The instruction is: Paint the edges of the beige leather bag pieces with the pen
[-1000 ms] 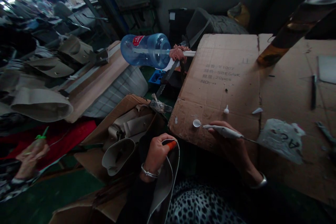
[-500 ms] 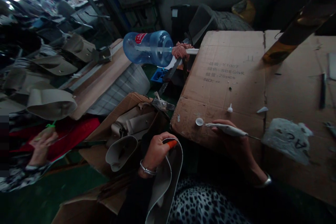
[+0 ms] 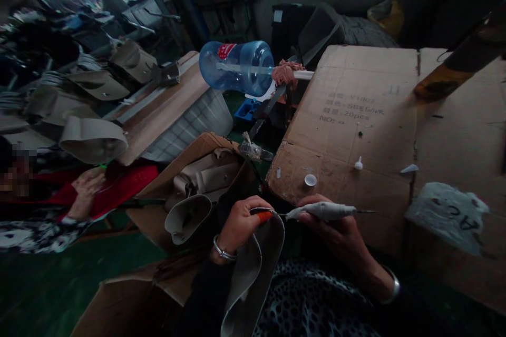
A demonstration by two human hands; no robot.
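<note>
My left hand [image 3: 244,226], an orange covering on one finger, is closed on the upper edge of a light grey leather-like bag piece [image 3: 253,279], which curves down over my lap. My right hand [image 3: 336,237] grips a thin pointed tool with a white wrapped handle [image 3: 326,210]. Metal shows at both ends of this tool. Its left tip is at the held edge, close to my left fingers; whether it touches is too dark to tell. Beyond my right hand, a small white cup [image 3: 310,180] stands on the cardboard-covered table [image 3: 356,79].
A white nozzle tip [image 3: 358,163], a plastic bag [image 3: 448,216] and a bottle of amber liquid [image 3: 438,81] are on the cardboard. A carton [image 3: 158,184] of similar bags stands left of it, below a blue water jug [image 3: 237,66]. A co-worker's hands [image 3: 87,184] are far left.
My right hand has moved left and down from beside the cup, bringing the tool's tip to the edge of the bag piece. My left hand keeps its hold. The view has shifted slightly left.
</note>
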